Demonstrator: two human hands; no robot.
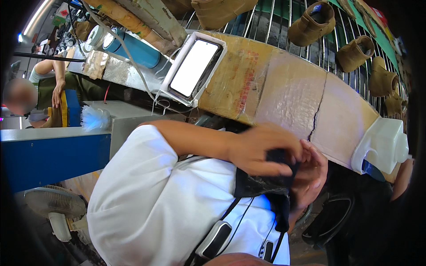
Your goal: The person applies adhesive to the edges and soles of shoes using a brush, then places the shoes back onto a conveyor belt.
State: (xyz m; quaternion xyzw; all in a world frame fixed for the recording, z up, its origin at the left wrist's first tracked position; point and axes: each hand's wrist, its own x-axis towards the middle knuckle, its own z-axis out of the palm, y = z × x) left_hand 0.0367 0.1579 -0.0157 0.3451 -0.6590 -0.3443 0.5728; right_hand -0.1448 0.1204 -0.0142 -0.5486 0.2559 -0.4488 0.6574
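My left hand (262,148) reaches across from the left in front of my white shirt, blurred by motion. Its thumb and curled fingers close around part of a soft black piece of material (262,185), whose exact kind I cannot make out. Close beside it, my right hand (310,175) has bent fingers at the right edge of the same black piece. The two hands nearly touch, and the lower part of the right one is partly covered by the black material. Straps and black-and-white devices (215,239) hang over the shirt below.
A cardboard-covered bench (293,88) runs beyond my hands, with a phone (194,68) in a white box, a blue flask (137,49) and a white plastic container (386,144). Brown shoes (312,24) stand on a wire rack. Left are a fan (55,201) and another person's hand (57,94).
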